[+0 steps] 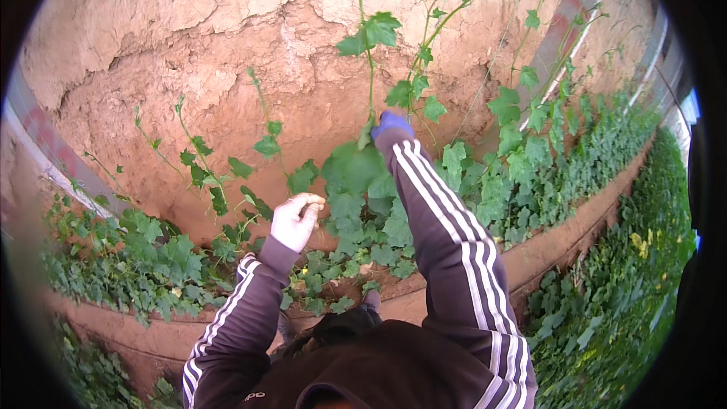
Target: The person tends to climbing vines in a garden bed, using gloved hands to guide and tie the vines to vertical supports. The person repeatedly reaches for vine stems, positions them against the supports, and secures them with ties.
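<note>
My right hand (392, 123), in a blue glove, reaches up to a climbing vine stem (371, 76) in front of the earthen wall. Its fingers are partly hidden, so their grip on the stem cannot be made out. Just below it hang broad green leaves (353, 167). Bare and lower to the left, my left hand (298, 216) has thumb and fingertips brought together beside the leaves; whether something small is between them cannot be told. A vine shoot (266, 108) rises above my left hand.
A cracked earthen wall (187, 57) stands ahead, with grey pillars (568, 23) at right and left. Thin strings (500, 45) run upward near the vines. Leafy plants (164, 255) line the wall's foot, beside a bare soil path (539, 261). Denser foliage (613, 307) grows at the right.
</note>
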{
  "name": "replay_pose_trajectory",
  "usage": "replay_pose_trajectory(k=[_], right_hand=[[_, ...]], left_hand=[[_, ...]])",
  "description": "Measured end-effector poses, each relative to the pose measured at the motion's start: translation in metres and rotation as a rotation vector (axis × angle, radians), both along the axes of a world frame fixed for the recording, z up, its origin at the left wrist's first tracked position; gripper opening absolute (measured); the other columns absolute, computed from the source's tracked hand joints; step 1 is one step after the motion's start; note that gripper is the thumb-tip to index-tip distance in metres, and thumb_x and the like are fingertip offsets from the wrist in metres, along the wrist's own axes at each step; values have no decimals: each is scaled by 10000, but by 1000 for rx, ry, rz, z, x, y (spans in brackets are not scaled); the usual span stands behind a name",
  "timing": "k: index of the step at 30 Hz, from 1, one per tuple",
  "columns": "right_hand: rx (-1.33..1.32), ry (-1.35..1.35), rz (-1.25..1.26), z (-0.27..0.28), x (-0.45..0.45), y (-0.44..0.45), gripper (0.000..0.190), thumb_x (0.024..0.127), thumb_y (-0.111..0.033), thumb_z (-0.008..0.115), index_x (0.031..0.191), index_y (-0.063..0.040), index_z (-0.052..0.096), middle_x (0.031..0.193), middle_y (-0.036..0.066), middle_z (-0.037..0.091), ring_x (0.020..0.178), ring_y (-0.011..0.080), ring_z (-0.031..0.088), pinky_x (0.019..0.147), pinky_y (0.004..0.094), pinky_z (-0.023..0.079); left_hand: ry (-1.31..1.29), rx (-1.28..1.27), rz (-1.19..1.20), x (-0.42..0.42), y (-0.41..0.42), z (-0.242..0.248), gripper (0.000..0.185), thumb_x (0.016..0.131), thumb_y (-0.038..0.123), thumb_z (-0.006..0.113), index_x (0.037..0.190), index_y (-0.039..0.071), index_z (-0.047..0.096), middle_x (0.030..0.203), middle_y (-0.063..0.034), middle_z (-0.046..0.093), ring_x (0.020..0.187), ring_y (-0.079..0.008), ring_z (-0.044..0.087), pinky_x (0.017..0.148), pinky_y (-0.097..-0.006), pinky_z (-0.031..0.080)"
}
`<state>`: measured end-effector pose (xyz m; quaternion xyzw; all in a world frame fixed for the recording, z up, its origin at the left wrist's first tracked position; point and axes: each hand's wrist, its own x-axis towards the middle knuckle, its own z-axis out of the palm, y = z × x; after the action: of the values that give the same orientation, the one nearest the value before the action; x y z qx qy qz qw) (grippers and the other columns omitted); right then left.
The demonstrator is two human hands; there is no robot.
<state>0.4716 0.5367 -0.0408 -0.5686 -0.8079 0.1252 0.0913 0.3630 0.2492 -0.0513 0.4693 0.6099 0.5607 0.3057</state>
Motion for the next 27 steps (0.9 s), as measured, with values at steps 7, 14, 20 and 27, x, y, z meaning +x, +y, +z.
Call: replay_pose_trajectory(k=[7,14,20,27], right_hand=[[-131,526,419,-68,49,-95,180,803,-213,592,900,-62,612,849,187,644,791,379,620,701,450,498],[-139,610,655,-59,77,-174,135,806,-167,615,883,-58,596,752,193,603,703,394,597,628,440,489],[-290,629,744,-34,122,-166,201,840,-228,647,926,-49,614,720,131,608,633,268,604,611,360,482],[-562,984,329,-20,120,-142,165,919,-153,590,951,2,636,756,61,647,635,120,584,591,253,473]], left_hand=[[153,19,152,40,79,9,236,881,79,573,1108,44,629,793,-71,624,580,-89,565,553,-246,482],[127,-353,-96,31,100,-12,277,835,184,679,1080,59,650,652,-20,573,607,-89,512,582,-255,450],[171,-188,-312,39,79,-32,149,819,98,686,941,40,623,703,-12,582,634,-77,514,596,-247,445],[-477,-266,-423,52,78,-56,42,904,29,542,933,1,554,766,-77,623,631,-156,606,553,-286,493]])
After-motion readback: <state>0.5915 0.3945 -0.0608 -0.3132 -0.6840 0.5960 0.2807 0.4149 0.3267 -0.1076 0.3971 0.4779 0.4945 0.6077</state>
